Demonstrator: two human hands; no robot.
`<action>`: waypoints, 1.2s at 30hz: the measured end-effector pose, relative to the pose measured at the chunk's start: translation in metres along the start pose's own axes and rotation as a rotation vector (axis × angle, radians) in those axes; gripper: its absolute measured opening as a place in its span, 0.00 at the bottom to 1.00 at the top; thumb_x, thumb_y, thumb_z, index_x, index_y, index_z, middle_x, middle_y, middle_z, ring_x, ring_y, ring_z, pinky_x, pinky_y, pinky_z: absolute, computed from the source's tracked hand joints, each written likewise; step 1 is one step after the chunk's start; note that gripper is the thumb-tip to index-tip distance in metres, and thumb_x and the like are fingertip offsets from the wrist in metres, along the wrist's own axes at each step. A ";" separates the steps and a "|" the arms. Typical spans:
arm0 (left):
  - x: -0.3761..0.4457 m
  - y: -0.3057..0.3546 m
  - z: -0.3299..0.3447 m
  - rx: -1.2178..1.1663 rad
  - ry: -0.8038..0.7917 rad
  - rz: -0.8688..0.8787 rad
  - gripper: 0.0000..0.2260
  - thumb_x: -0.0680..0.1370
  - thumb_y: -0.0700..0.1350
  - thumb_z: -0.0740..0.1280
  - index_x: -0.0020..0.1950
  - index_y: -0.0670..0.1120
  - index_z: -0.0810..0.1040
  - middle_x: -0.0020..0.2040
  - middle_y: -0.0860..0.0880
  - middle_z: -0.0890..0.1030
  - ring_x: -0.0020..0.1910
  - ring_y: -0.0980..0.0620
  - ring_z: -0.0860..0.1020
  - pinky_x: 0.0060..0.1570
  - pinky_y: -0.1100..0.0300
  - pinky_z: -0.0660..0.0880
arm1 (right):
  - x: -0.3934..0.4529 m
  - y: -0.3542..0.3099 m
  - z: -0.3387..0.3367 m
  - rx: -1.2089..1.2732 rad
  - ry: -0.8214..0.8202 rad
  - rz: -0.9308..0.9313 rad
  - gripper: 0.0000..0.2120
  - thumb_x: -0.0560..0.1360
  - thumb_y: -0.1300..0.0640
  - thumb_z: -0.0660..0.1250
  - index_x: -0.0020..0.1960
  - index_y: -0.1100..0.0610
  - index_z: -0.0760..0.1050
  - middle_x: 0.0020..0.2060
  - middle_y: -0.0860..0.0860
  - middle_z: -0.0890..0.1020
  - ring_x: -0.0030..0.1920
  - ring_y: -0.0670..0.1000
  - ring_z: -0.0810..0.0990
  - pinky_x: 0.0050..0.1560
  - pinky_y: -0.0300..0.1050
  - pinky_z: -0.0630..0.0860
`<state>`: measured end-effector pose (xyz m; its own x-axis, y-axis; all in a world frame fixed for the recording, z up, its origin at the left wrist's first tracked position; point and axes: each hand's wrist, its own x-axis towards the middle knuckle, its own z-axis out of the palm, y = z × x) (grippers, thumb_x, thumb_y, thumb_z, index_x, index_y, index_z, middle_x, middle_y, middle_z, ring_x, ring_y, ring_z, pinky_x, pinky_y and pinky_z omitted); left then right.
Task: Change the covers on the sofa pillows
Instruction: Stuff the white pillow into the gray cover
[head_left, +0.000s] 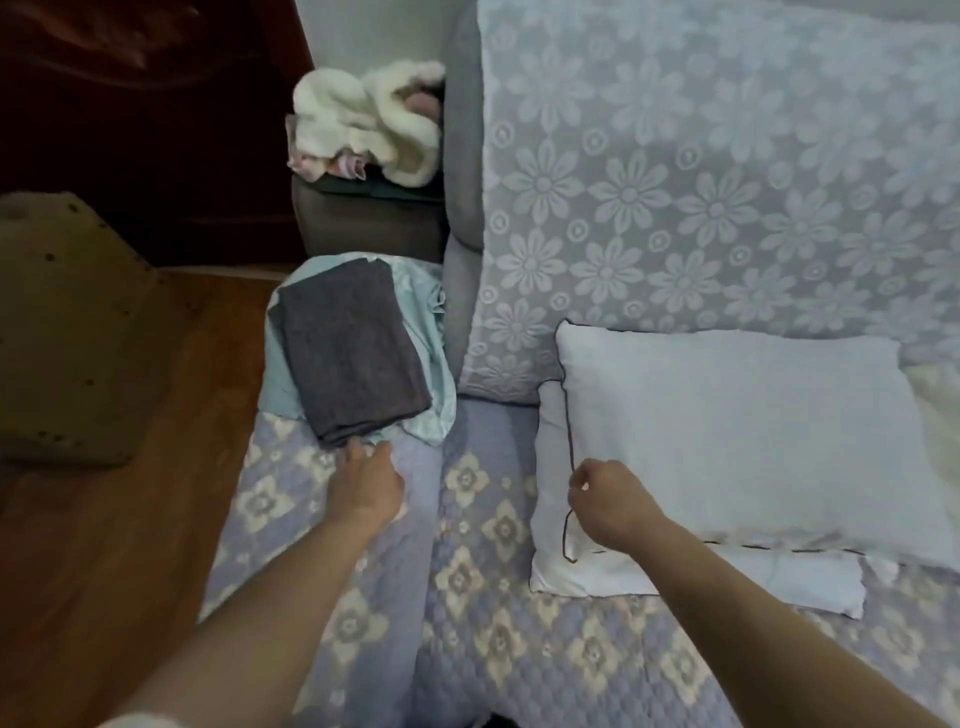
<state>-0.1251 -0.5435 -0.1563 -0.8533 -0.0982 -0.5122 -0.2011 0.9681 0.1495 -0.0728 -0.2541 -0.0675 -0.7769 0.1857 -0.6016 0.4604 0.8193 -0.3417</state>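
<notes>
Left hand (366, 480): my fingers reach the near edge of the folded gray cover (353, 353) at center left; I can't tell if they grip it.
Right hand (605, 501): my fingers curl, pinching the pillow's dark trim.
Pillow (737, 426): right, on the sofa seat (488, 597).

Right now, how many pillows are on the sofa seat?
2, stacked against the backrest: the upper pillow lies on the lower pillow, whose front edge sticks out beneath it. A pale edge at the far right may be another; I cannot tell.
</notes>
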 end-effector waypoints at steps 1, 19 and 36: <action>0.020 0.004 -0.001 0.134 0.018 0.037 0.21 0.81 0.50 0.63 0.75 0.53 0.68 0.79 0.43 0.55 0.75 0.38 0.59 0.69 0.46 0.65 | 0.009 0.008 0.000 -0.006 -0.002 0.025 0.10 0.79 0.58 0.61 0.56 0.59 0.78 0.55 0.57 0.78 0.52 0.57 0.80 0.48 0.43 0.74; -0.004 0.043 -0.167 -1.644 0.602 -0.409 0.13 0.83 0.39 0.58 0.48 0.48 0.81 0.54 0.44 0.82 0.51 0.44 0.80 0.50 0.54 0.79 | -0.035 0.081 -0.080 0.355 -0.109 0.094 0.06 0.79 0.56 0.61 0.46 0.55 0.76 0.40 0.49 0.80 0.37 0.48 0.76 0.38 0.42 0.74; -0.396 0.387 -0.120 -1.564 -0.037 0.333 0.10 0.75 0.31 0.67 0.53 0.38 0.84 0.52 0.37 0.85 0.51 0.42 0.84 0.53 0.53 0.82 | -0.221 0.143 -0.253 0.993 -0.214 -0.629 0.11 0.80 0.50 0.67 0.61 0.51 0.79 0.53 0.51 0.86 0.57 0.49 0.84 0.63 0.56 0.78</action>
<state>0.0769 -0.1580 0.2060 -0.9508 0.0877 -0.2970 -0.3095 -0.2360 0.9211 0.0562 -0.0403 0.1990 -0.9409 -0.2695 -0.2051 0.2292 -0.0606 -0.9715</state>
